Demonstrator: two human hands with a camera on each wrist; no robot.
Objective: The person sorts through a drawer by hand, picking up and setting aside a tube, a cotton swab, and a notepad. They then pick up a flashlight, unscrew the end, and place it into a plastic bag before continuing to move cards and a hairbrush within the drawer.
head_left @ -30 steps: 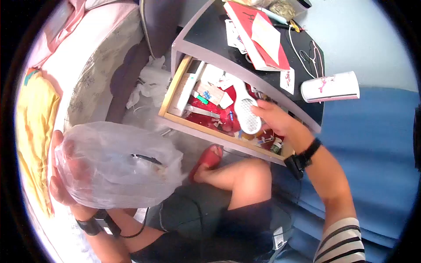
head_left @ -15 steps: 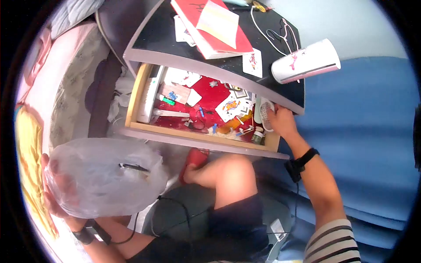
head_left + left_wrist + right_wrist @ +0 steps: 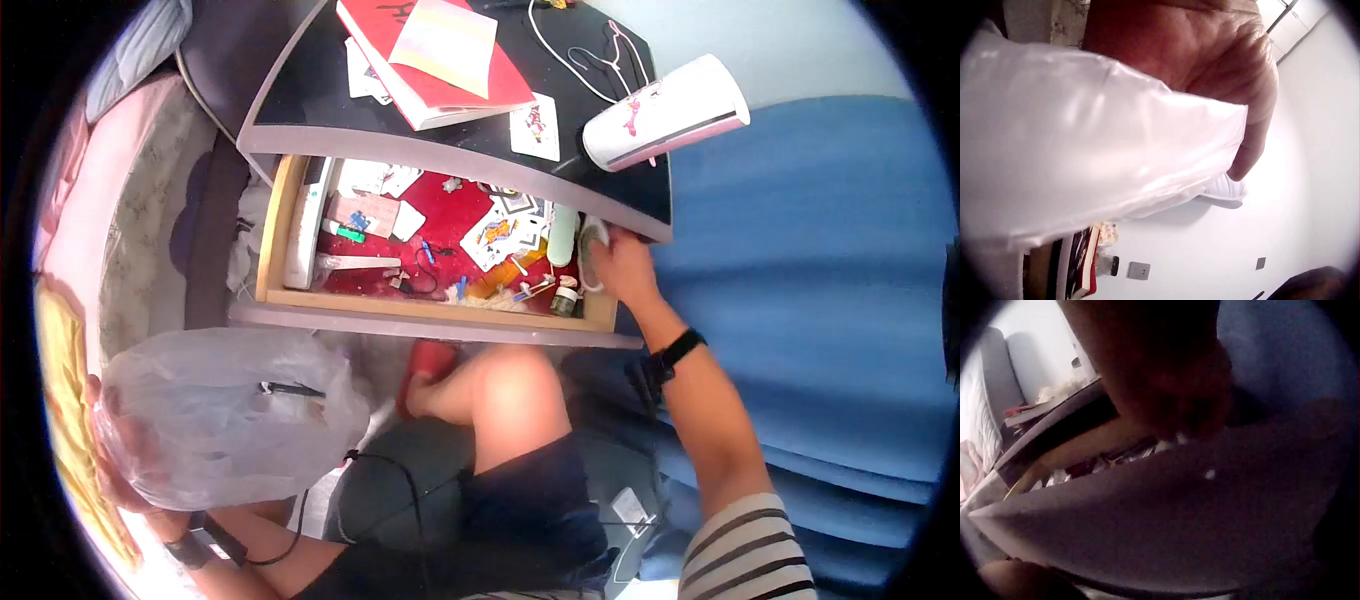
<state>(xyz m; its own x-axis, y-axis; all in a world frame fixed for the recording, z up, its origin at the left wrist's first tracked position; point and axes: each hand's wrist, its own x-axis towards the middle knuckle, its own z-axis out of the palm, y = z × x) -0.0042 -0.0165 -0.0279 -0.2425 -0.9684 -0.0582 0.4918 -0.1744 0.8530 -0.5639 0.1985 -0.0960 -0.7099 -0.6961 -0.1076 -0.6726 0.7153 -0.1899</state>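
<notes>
My right hand (image 3: 627, 268) reaches into the right end of the open drawer (image 3: 440, 312). Its fingers grip a white hairbrush (image 3: 594, 232) with an oval, perforated head, standing along the drawer's end wall and partly hidden by the hand. Just left of it lies a pale green oblong case (image 3: 563, 236). At the lower left, my left hand (image 3: 118, 485) holds a translucent plastic bag (image 3: 230, 430), some fingers showing through the film. A dark, slim item (image 3: 292, 389) shows on the bag. In the left wrist view, the bag crosses the palm (image 3: 1191, 50) and hides most fingers.
Playing cards (image 3: 497, 236), a small jar (image 3: 564, 300) and a green-capped item (image 3: 350, 234) lie in the drawer. On the cabinet top (image 3: 300, 95) are a red book (image 3: 455, 90), a white cylinder (image 3: 668, 112) and a hanger (image 3: 617, 65). A blue curtain (image 3: 800, 250) hangs at right.
My right hand has carried the hairbrush from over the drawer's middle to its right end and lowered it there. The head view has shifted; the left hand still holds the bag.
</notes>
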